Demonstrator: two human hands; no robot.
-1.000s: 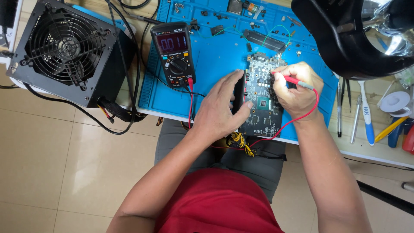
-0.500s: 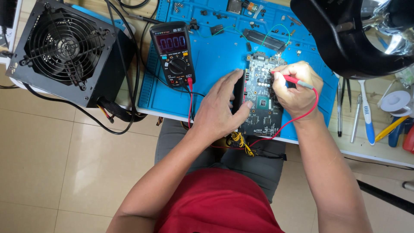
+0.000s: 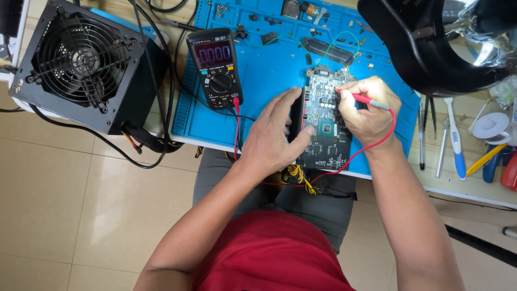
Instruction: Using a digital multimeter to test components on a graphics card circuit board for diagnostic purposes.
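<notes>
1. Head view: the dark green rectangular circuit board (image 3: 325, 129) lies on the blue silicone work mat (image 3: 264, 81), at its near edge.
2. The left hand (image 3: 274, 137) rests on the board's left side, fingers loosely spread.
3. The right hand (image 3: 369, 110) pinches a red plastic test probe (image 3: 366, 101), tip on the board.
4. A black handheld multimeter (image 3: 215, 64) lies left of the board; a black boxy power supply with a fan grille (image 3: 81, 62) sits further left.
</notes>
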